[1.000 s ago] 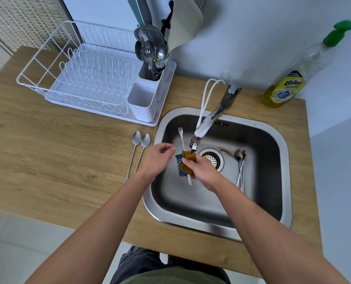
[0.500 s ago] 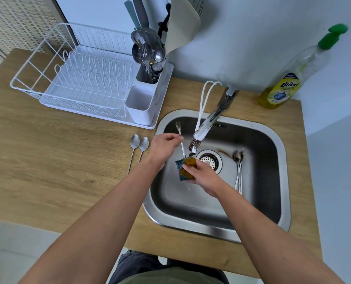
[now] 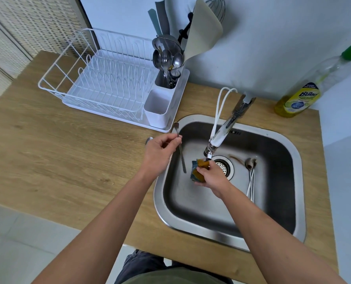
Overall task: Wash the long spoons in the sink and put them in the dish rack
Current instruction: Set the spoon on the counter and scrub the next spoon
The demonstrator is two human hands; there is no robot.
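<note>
Head view: left hand (image 3: 160, 153) pinches a long spoon (image 3: 180, 149) over the sink (image 3: 289, 140) edge; right hand (image 3: 210, 177) grips a sponge (image 3: 198, 167) under the faucet (image 3: 221, 136). More spoons (image 3: 251, 177) lie right of the drain. Dish rack (image 3: 101, 87) sits back-left on the worktop (image 3: 58, 160), soap bottle (image 3: 299, 99) back-right.

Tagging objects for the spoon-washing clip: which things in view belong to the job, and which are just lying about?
In the job:
- long spoon pinched in left hand
- sponge gripped in right hand
- spoons in the sink
- sink
- tap
- dish rack
- spoon on the counter, mostly hidden by the hand

Lying about:
- soap bottle
- spatula
- whisk
</note>
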